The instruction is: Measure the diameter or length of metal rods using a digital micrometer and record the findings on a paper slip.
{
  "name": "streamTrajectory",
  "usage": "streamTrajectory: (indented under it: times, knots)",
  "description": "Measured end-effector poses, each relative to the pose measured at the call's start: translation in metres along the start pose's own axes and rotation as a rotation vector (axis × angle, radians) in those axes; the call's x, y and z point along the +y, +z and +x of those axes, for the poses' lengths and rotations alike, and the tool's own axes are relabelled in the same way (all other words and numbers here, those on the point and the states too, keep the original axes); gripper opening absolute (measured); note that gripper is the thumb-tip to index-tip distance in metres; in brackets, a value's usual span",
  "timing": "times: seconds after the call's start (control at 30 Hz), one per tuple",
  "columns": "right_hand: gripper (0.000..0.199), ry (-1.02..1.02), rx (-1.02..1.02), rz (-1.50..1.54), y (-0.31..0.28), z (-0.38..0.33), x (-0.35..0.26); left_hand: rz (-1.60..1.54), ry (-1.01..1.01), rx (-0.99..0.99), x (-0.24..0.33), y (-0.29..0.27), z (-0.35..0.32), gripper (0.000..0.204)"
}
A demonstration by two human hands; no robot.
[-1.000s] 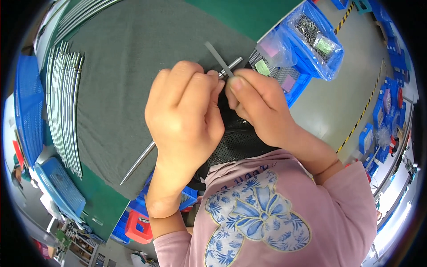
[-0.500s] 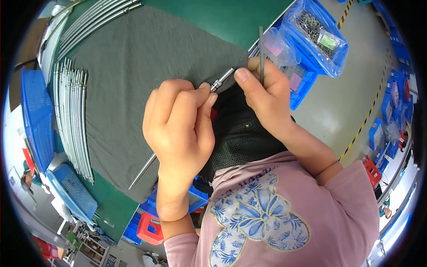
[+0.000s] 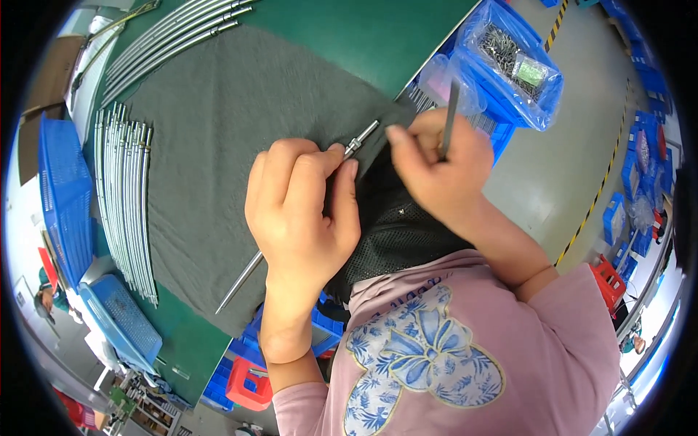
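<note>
My left hand (image 3: 302, 207) pinches a slim silver metal rod (image 3: 240, 282) between thumb and fingertips. The rod runs slantwise beneath that hand, and its collared, stepped end sticks out beyond the fingertips toward the upper right. In my right hand (image 3: 451, 174), slightly blurred, is a thin dark grey flat bar (image 3: 451, 112) that points upward out of the fist. The right thumb is a little apart from the rod's tip. Below both hands lies a dark grey cloth (image 3: 211, 131); the bar's lower end is hidden in the right hand.
Several metal rods (image 3: 127, 211) lie side by side left of the cloth, and more rods (image 3: 171, 43) at the far left, on a green table (image 3: 349, 36). Blue baskets (image 3: 65, 196) line the left edge. Beyond the table's right edge, a blue bin (image 3: 549, 102) holds small metal parts in plastic.
My right hand has shifted slightly right and down, away from the rod's tip, and the bar has tilted. The left hand keeps its pinch on the rod; the view has shifted a little.
</note>
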State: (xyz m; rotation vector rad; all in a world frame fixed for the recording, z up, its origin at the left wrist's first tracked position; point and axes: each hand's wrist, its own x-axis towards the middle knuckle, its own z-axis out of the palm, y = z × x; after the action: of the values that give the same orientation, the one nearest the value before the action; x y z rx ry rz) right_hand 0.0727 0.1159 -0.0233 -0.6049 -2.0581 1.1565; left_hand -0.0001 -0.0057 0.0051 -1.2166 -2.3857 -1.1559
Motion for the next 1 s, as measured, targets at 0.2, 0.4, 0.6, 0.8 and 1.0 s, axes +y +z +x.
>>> streamTrajectory:
  times: [0.2, 0.4, 0.6, 0.8, 1.0]
  knots:
    - [0.015, 0.27, -0.386, 0.115, -0.055, -0.001, 0.015, -0.057, -0.147, -0.064, 0.008, -0.007, 0.003, 0.018]
    - [0.031, -0.039, -0.444, -0.194, -0.048, 0.009, -0.008, -0.087, -0.183, -0.047, 0.009, -0.01, 0.003, 0.014]
    - [0.04, 0.035, -0.532, -0.084, -0.044, 0.016, -0.006, -0.023, -0.144, 0.043, 0.001, -0.001, 0.002, 0.013]
    - [0.04, -0.197, -0.457, -0.146, -0.05, 0.017, -0.004, -0.013, -0.135, 0.064, 0.002, 0.001, 0.002, 0.011]
    - [0.042, -0.19, -0.517, -0.178, -0.051, 0.016, -0.002, -0.001, -0.096, 0.112, 0.002, 0.004, 0.002, 0.012]
